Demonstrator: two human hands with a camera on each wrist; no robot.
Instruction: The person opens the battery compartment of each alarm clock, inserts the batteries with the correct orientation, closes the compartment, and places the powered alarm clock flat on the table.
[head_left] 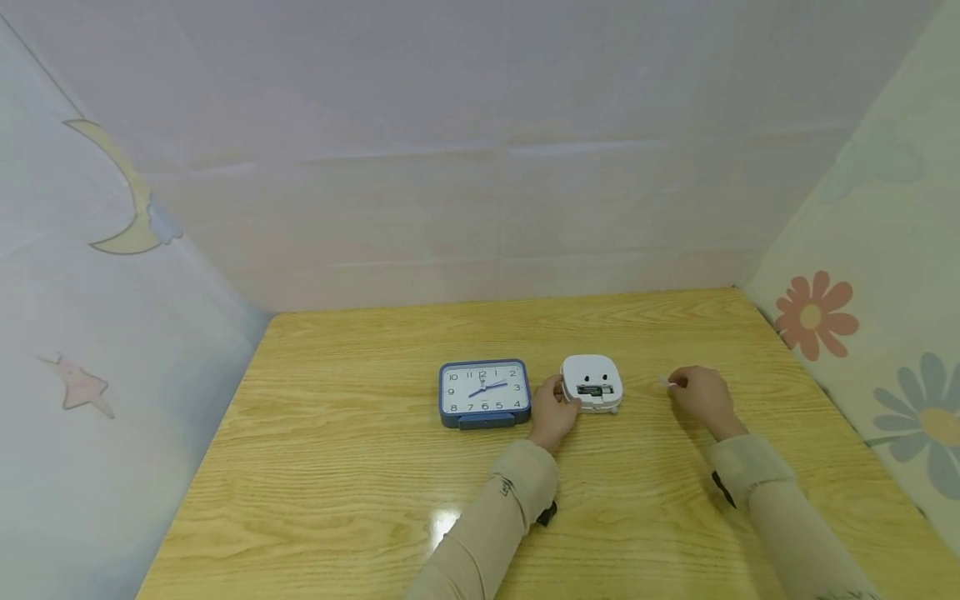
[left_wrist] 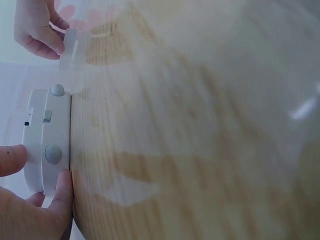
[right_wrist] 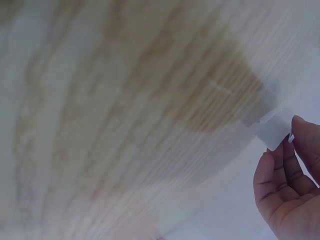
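A small white alarm clock (head_left: 592,367) lies on its face, with two black knobs and an uncovered battery slot (head_left: 595,390) on its back. Something dark, like a battery, shows in that slot. My left hand (head_left: 553,414) holds this clock by its left side, thumb on the upper back and fingers low near the tabletop. Off to the right, my right hand (head_left: 703,396) pinches a small flat white plastic piece, like a battery cover (right_wrist: 274,131), between thumb and fingertips. In the left wrist view, round feet (left_wrist: 53,154) stick out from the clock's near edge.
A blue rectangular alarm clock (head_left: 483,390) stands just left of my left hand, its dial facing up toward me. Everything rests on a wood-grain table (head_left: 337,467). Pale printed cloth walls (head_left: 480,225) enclose the table at the back and both sides.
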